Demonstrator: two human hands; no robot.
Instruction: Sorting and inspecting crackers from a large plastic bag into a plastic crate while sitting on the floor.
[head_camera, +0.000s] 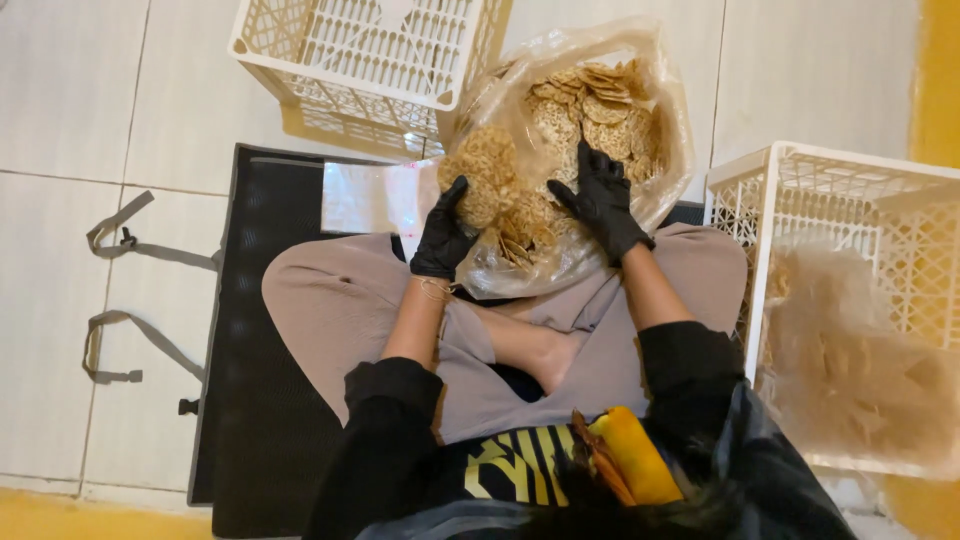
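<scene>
Sitting cross-legged on a black mat (270, 330), the person is gripping a stack of round crackers (487, 180) in the left hand (443, 238). The right hand (603, 200) is reaching, fingers spread, into the clear plastic bag (640, 80) at the mat's far edge. The crackers look light and brittle, best cupped by their edges.

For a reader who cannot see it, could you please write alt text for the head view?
Seen from above, a person sitting cross-legged on a black mat has the left hand and right hand, both in black gloves, on round crackers in a clear plastic bag. White plastic crates stand on the tiled floor ahead and at right.
</scene>
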